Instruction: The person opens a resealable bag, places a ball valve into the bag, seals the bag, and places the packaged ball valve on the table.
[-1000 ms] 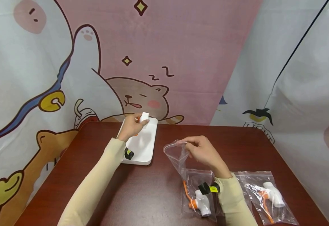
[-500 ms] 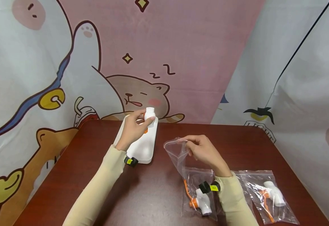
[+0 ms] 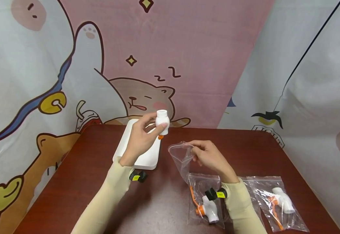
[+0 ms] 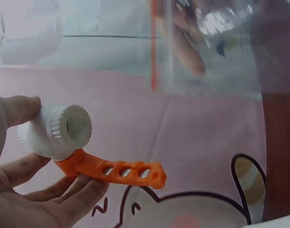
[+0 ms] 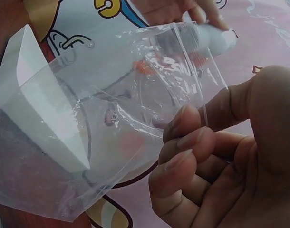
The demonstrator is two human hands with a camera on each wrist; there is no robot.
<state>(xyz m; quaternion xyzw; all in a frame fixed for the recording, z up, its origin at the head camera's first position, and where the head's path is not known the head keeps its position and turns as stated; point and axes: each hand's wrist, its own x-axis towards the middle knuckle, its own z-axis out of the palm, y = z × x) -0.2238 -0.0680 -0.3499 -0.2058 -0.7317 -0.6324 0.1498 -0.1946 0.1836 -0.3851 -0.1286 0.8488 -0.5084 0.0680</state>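
Note:
A white ball valve with an orange lever handle is gripped by my left hand, between thumb and fingers, above the right edge of a white tray. In the left wrist view the valve's ribbed round opening faces the camera. My right hand pinches the top edge of a clear zip bag, whose mouth gapes to the left. Through the film in the right wrist view, the bag holds nothing that I can make out. The valve and the bag are apart in the head view.
Below my right hand lies a sealed clear bag with a white and orange valve in it. Another bagged valve lies farther right, near the table's edge. A dark red wooden table carries everything; a printed cloth hangs behind.
My left hand has lifted the valve from over the tray and brought it right, toward the bag, turning it more upright. The right hand and its bag have hardly moved.

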